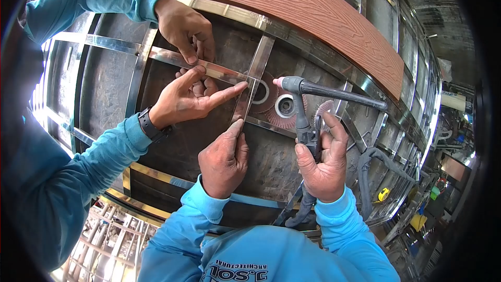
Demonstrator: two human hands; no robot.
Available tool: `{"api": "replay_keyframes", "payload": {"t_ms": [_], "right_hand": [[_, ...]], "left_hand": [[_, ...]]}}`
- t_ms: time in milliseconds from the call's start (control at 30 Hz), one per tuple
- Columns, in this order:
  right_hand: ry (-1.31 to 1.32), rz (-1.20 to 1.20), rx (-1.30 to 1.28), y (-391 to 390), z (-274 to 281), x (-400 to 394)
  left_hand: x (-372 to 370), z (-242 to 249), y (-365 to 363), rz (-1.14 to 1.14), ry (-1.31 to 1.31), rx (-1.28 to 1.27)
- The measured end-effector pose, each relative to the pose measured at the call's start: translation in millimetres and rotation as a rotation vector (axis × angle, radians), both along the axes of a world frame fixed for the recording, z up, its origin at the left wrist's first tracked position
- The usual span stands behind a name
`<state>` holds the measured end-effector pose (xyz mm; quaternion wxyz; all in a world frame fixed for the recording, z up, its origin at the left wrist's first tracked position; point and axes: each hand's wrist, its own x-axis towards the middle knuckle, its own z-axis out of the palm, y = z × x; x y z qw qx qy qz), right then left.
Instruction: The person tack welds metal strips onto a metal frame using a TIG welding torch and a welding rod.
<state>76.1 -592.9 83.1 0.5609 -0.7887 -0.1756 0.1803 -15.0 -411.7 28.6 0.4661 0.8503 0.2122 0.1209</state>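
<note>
My right hand (pixel 324 169) is wrapped around the handle of a TIG welding torch (pixel 301 107). The torch has a pink nozzle on the left and a long black back cap. My left hand (pixel 225 159) has its index finger extended to the lower end of a short metal tube (pixel 259 61); its other fingers are curled, and whatever they hold is hidden. A co-worker's upper hand (pixel 188 28) pinches a flat metal strip (pixel 222 73) over the frame. The co-worker's lower hand (pixel 190 96) points at the joint where strip and tube cross.
Several pinkish abrasive discs (pixel 282 120) lie behind the torch. A brown wood-grain plank (pixel 292 10) spans the far side. Shiny metal frame bars (pixel 136 81) cross the dark work surface. At right are a grey torch cable (pixel 364 177) and a yellow tape measure (pixel 383 194).
</note>
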Motion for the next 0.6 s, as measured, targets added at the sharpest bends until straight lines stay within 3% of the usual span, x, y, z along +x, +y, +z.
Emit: {"api": "replay_keyframes", "payload": {"t_ms": [600], "right_hand": [[-0.029,0.014,0.003,5.6,-6.6,2.0]], "left_hand": [[0.0,-1.5,-2.1,0.025,-0.014,0.02]]}}
